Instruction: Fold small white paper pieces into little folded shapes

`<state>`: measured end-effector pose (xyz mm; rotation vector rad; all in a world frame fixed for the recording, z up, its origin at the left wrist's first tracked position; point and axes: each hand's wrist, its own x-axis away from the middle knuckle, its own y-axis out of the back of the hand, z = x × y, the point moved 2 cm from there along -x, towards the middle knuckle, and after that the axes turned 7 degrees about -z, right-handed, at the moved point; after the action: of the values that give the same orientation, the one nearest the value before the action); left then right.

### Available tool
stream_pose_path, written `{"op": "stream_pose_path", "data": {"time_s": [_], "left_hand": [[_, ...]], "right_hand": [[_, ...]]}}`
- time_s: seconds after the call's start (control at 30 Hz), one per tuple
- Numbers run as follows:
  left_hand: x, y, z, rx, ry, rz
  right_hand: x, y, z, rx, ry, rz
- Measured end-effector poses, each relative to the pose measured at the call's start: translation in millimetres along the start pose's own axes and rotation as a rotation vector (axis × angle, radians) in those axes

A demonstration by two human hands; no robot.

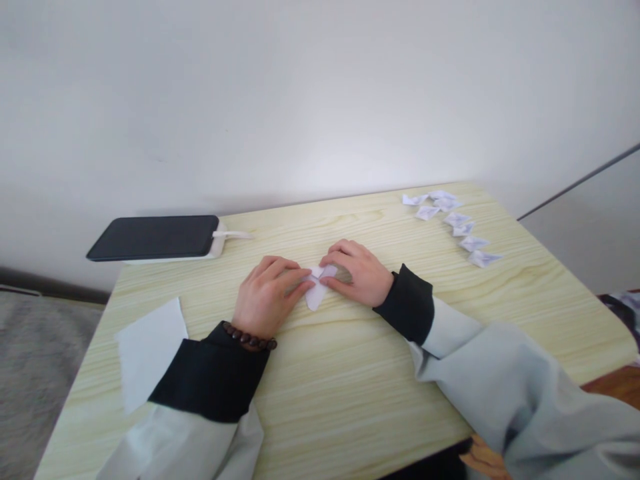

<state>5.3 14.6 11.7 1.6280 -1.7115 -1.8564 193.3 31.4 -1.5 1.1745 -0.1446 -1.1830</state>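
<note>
A small folded piece of white paper (315,297) is between my two hands, just above or on the middle of the table. My left hand (270,290), with a dark bead bracelet at the wrist, pinches its left side between thumb and fingers. On the other side, my right hand (357,272) grips the paper's upper right part the same way. Fingertips cover parts of the folds, and the lower flap points toward me. Several small folded paper pieces (483,259) lie in a curved row at the back right.
A stack of white paper (150,353) lies at the left, partly under my left sleeve. Behind it a black phone (155,237) rests on a white block with a white cable (235,235). The wooden table (360,400) meets a white wall at the back.
</note>
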Motion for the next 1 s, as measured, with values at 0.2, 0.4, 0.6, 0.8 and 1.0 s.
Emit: {"op": "stream_pose_path", "data": {"time_s": [0.2,0.4,0.6,0.8,1.0], "left_hand": [[1,0.1,1,-0.031,0.006,-0.017],[2,1.3,1,-0.079,0.063,-0.038],[2,2.2,0,-0.099,0.051,-0.048],[2,1.6,-1,-0.108,0.036,-0.039],[1,0.2,-2,-0.148,0.032,-0.016]], "right_hand": [[0,0,3,0.019,-0.020,-0.006],[-1,-2,3,0.003,-0.019,-0.031],[-6,0,12,0.049,-0.022,-0.008],[-8,0,15,0.068,-0.072,-0.029],[-7,-4,10,0.054,-0.113,-0.001]]}}
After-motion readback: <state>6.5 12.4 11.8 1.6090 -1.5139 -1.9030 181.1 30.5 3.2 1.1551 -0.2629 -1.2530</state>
